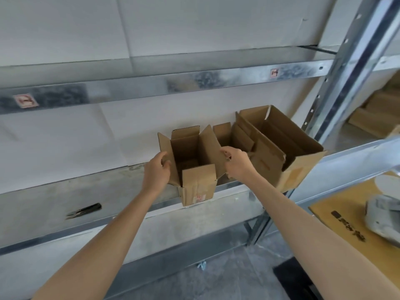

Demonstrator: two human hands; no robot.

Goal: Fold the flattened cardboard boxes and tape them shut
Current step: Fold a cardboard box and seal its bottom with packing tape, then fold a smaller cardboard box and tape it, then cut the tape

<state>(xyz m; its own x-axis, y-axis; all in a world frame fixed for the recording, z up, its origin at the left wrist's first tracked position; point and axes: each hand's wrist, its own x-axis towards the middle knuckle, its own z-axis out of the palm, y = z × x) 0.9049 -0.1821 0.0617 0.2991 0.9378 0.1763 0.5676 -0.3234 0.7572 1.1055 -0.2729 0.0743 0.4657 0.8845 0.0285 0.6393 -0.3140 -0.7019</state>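
Observation:
A small brown cardboard box stands upright at the front edge of a metal shelf, its top flaps standing open. My left hand grips the box's left flap, fingers curled round its edge. On the other side, my right hand holds the right flap with thumb and fingers. A larger open cardboard box sits just to the right, with several flattened cardboard pieces standing inside it.
A black-handled cutter lies on the shelf to the left. An upper shelf beam runs overhead and a slanted metal upright rises on the right. At lower right, a cardboard sheet carries a grey bundle.

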